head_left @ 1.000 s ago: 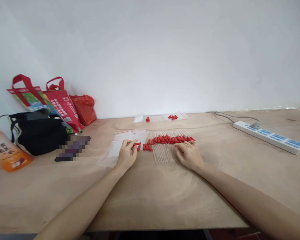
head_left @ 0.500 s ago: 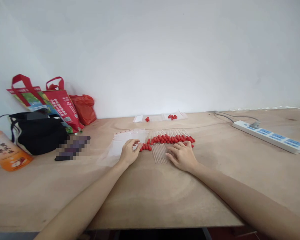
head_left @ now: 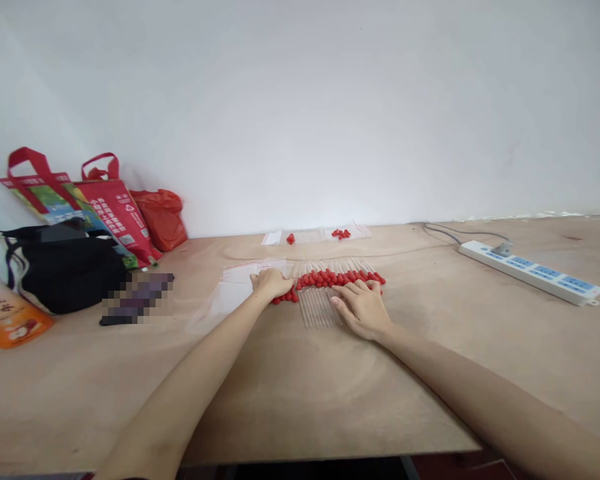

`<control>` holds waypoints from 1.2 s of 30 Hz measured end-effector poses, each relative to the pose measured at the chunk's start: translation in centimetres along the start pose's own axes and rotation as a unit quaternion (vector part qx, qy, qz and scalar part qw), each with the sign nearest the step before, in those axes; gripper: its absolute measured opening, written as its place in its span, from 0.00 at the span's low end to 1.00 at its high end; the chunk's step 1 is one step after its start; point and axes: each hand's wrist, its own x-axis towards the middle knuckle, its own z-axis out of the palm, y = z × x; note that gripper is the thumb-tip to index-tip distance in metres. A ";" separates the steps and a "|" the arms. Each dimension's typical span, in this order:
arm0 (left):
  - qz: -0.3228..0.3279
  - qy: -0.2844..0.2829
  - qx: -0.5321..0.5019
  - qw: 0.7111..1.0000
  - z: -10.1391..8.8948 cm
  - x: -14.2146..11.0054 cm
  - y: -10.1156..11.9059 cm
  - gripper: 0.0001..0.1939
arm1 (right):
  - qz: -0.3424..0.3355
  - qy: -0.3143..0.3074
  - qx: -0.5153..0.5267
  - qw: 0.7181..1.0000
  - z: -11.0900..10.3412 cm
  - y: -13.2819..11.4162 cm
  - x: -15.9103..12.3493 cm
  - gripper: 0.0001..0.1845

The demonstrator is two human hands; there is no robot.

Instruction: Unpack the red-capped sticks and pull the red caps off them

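Observation:
A row of clear thin droppers [head_left: 320, 310] with red rubber bulbs [head_left: 325, 279] lies across the middle of the table. My right hand [head_left: 364, 310] rests over the right part of the row, fingers spread and touching the droppers and bulbs. At the row's left end my left hand [head_left: 271, 281] lies palm down, thumb apart, partly covering a few red bulbs [head_left: 285, 298]; its fingertips are hidden. It looks open, with nothing visible in it. Beside and under it is a clear zip bag [head_left: 225, 293] with a white area.
Further back lie more clear bags with a few red bulbs [head_left: 341, 234] on them. At the right is a white power strip [head_left: 530, 270] with a cable. On the left stand red carrier bags [head_left: 113, 213], a black bag [head_left: 65, 267], an orange pouch [head_left: 13, 313] and a blurred dark item [head_left: 140, 297].
My left hand has moved forward and turned over the left end of the bulbs. My right hand has shifted slightly, its fingers stretched further out. The view has swung a little to the right.

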 end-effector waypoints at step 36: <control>0.502 0.332 -0.024 0.799 3.6 -7.2 -1.0 0.07 | -0.211 0.138 -0.018 0.968 0.6 -0.3 -0.4 0.09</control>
